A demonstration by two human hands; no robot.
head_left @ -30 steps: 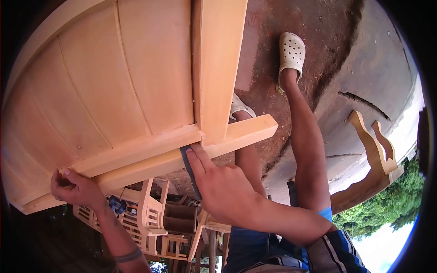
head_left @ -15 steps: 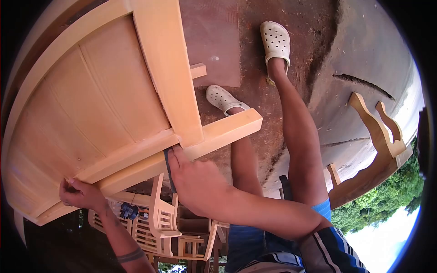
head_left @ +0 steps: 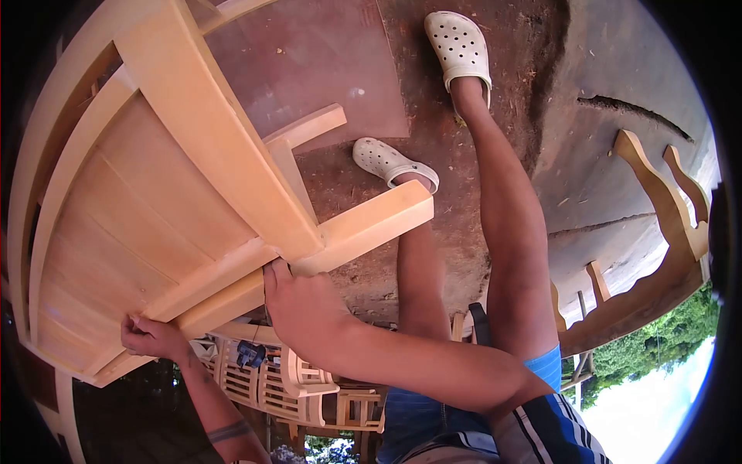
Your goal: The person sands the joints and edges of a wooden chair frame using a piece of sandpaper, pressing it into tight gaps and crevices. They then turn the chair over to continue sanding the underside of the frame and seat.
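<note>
A pale wooden panelled frame [head_left: 166,209], headboard-like with a curved edge, fills the left side of the view. Its thick post [head_left: 220,131] meets a lower rail [head_left: 371,224] whose squared end sticks out to the right. My right hand [head_left: 305,301] is closed at that rail, just left of the joint, fingertips tucked in the gap beside the panel. The dark grey sandpaper in it is almost wholly hidden behind the fingers. Farther left along the same rail, my left hand [head_left: 153,337] has its fingers curled over the wood, gripping the edge.
Slatted wooden chairs [head_left: 263,383] stand beneath the frame, with a dark blue power tool [head_left: 250,354] on them. A curved wooden piece [head_left: 657,294] is at the right. My feet in white clogs [head_left: 460,42] rest on brown ground beside a reddish-brown sheet [head_left: 340,69].
The view has shifted, showing more of the post's side and the bars behind it. My right hand sits slightly left of before, and its sandpaper, visible earlier, is now mostly hidden.
</note>
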